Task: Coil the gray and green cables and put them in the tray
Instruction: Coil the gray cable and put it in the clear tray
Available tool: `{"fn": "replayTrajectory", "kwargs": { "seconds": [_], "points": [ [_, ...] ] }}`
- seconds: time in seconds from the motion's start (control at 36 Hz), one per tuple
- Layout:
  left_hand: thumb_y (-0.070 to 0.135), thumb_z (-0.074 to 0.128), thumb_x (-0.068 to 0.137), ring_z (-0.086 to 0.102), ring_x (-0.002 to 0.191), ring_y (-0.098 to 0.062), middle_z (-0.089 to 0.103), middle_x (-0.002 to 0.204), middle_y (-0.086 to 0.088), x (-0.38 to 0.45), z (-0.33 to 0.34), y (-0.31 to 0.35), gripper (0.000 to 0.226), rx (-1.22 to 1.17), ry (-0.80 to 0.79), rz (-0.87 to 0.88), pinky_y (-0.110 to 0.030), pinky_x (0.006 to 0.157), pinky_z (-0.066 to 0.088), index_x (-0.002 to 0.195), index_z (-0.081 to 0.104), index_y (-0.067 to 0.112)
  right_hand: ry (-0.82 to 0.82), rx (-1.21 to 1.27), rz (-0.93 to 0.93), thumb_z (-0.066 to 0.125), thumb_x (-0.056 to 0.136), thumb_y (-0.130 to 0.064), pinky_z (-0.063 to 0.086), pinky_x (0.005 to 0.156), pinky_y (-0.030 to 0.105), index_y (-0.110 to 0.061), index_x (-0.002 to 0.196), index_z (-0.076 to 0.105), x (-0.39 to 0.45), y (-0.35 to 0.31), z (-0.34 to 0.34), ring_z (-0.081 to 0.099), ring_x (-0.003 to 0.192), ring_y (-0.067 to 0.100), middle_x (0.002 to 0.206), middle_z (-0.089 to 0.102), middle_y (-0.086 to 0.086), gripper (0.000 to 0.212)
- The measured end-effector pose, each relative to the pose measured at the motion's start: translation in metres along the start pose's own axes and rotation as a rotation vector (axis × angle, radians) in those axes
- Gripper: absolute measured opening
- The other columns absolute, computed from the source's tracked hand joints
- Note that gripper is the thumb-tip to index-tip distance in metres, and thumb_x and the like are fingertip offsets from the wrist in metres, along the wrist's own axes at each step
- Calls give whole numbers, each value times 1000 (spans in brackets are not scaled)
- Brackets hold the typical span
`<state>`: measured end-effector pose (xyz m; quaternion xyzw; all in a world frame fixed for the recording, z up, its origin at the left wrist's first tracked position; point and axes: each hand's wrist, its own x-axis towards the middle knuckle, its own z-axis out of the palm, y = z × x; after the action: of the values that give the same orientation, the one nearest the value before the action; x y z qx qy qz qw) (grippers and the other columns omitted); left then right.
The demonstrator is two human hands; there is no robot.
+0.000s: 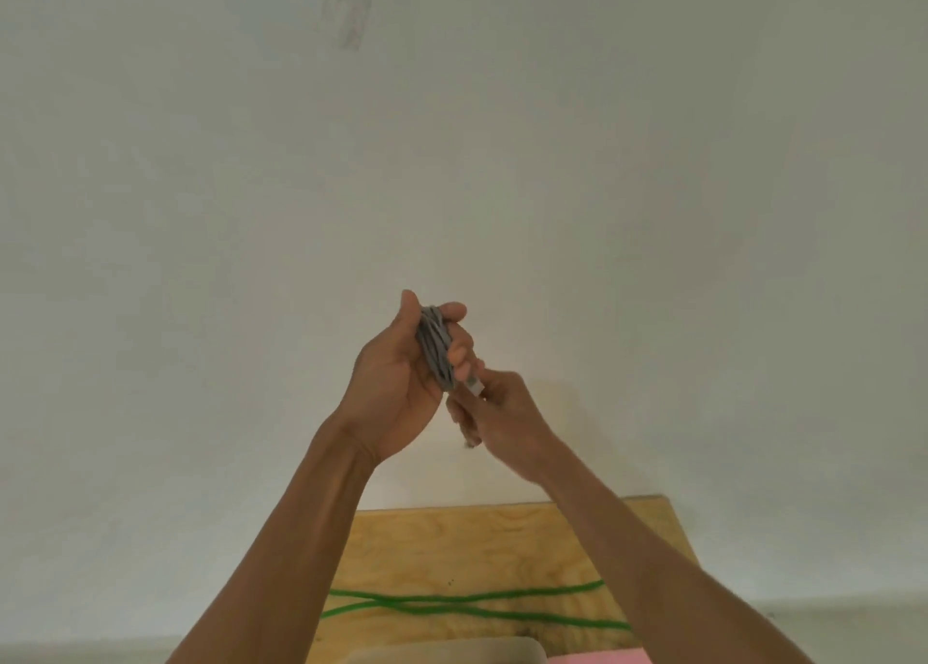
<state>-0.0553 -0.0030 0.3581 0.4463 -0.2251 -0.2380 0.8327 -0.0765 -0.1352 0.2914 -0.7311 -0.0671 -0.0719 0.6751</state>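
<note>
My left hand point(396, 387) is raised in front of the white wall and is closed around a coiled bundle of gray cable point(436, 352). My right hand point(502, 412) sits just below and to the right, pinching the gray cable's plug end point(474, 385) against the bundle. The green cable point(467, 605) lies uncoiled on the wooden table point(502, 548), its two strands crossing each other between my forearms. A beige tray point(452, 651) shows only its rim at the bottom edge.
A pink object point(597, 657) lies at the bottom edge, right of the tray. The white wall rises directly behind the table's far edge. A gray smudge or mark point(351, 0) is high on the wall.
</note>
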Motion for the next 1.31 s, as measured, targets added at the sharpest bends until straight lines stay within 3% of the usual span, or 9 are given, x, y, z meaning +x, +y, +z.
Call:
{"fn": "replayTrajectory", "kwargs": {
  "seconds": [0.19, 0.39, 0.5, 0.61, 0.78, 0.92, 0.97, 1.06, 1.31],
  "points": [
    [48, 25, 104, 52, 64, -20, 54, 70, -6, 11, -16, 0, 56, 226, 156, 20, -38, 84, 50, 116, 55, 2, 26, -317, -57, 52, 101, -25, 33, 48, 13, -11, 97, 73, -16, 4, 8, 41, 42, 4, 54, 48, -11, 25],
    [56, 23, 96, 55, 73, -21, 61, 71, 0, 9, -24, -1, 58, 801, 183, 70, -45, 89, 48, 111, 57, 12, -68, -888, -120, 49, 97, -37, 52, 66, 33, -26, 98, 68, -26, -29, -4, 56, 63, 10, 73, 64, -10, 21],
    [61, 17, 98, 55, 69, -17, 61, 71, -7, 3, -27, 4, 71, 903, 94, -28, -34, 78, 47, 102, 61, 7, -103, -1029, -284, 53, 95, -33, 52, 71, 36, -31, 95, 68, -19, -60, -21, 55, 72, 10, 87, 68, -10, 15],
    [62, 7, 98, 52, 63, -21, 57, 64, -17, -4, -14, 1, 81, 952, -9, -53, -32, 68, 44, 70, 54, 3, -140, -939, -399, 64, 92, -35, 52, 72, 36, -24, 91, 69, -2, -77, -31, 57, 75, 11, 90, 62, -12, 12],
    [67, 14, 95, 39, 48, -21, 38, 50, -8, -8, -13, 7, 79, 534, -20, -230, -39, 64, 41, 56, 56, 14, -193, -384, -334, 79, 82, -20, 55, 93, 45, -12, 88, 75, 7, -64, -32, 62, 116, 13, 124, 62, 0, 11],
    [70, 19, 95, 29, 41, -18, 33, 50, -6, -11, -15, 12, 84, 413, -103, -314, -33, 54, 43, 106, 71, 5, -293, -18, -235, 74, 83, 0, 52, 94, 59, 3, 88, 72, 1, -56, -23, 70, 102, 30, 116, 69, 21, 6],
    [72, 19, 93, 29, 39, -18, 35, 47, -6, -12, -16, 11, 87, 419, -104, -323, -34, 54, 42, 88, 70, 2, -249, 9, -234, 76, 80, 1, 53, 92, 60, 6, 89, 73, 0, -54, -21, 70, 101, 34, 113, 70, 20, 11],
    [66, 19, 97, 31, 38, -19, 35, 41, -4, -12, -9, 9, 79, 525, -19, -240, -35, 55, 43, 57, 70, 20, -211, 78, -246, 77, 80, 2, 55, 79, 64, 10, 90, 72, -1, -51, -15, 72, 88, 41, 115, 68, 23, 14],
    [61, 46, 96, 42, 35, -23, 43, 38, -12, -2, -10, -7, 78, 610, 447, 91, -28, 43, 41, 44, 53, 2, -137, 135, -296, 70, 83, 8, 59, 62, 45, 13, 90, 70, 0, -53, -6, 70, 66, 45, 97, 69, 26, 9]
  ]
}}
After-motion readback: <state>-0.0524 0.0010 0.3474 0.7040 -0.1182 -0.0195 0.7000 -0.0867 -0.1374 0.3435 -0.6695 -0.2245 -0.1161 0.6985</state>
